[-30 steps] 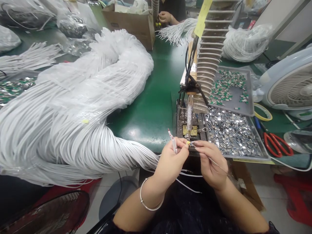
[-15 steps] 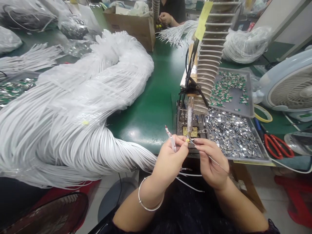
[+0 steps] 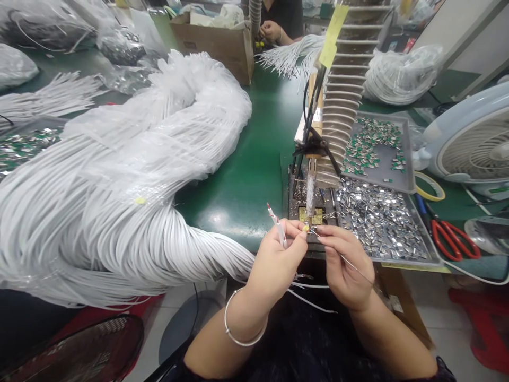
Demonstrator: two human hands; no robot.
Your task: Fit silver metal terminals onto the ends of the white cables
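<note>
My left hand (image 3: 280, 260) is closed, thumb and forefinger pinching a small piece with a yellow spot (image 3: 306, 228); its kind is too small to tell. A slim white stick with red marks (image 3: 281, 233) stands up between the same hand's fingers. My right hand (image 3: 348, 262) is closed on a thin silvery solder wire (image 3: 356, 268), which crosses the palm and points toward the left fingertips. Just above both sets of fingertips, a soldering iron (image 3: 310, 185) hangs upright, tip down. Beneath my hands stick out a few white cable ends (image 3: 312, 300).
A large bundle of white cables (image 3: 119, 185), partly in plastic, covers the left. On the right are a tray of metal shells (image 3: 431, 254), a tray of green-and-metal connectors (image 3: 409, 159), red-handled scissors (image 3: 453, 239), a tape roll (image 3: 431, 185), a fan (image 3: 473, 138) and a ribbed hose (image 3: 345, 95).
Both hands hold nearly the same pose at the iron's tip. The white stick leans very slightly further left.
</note>
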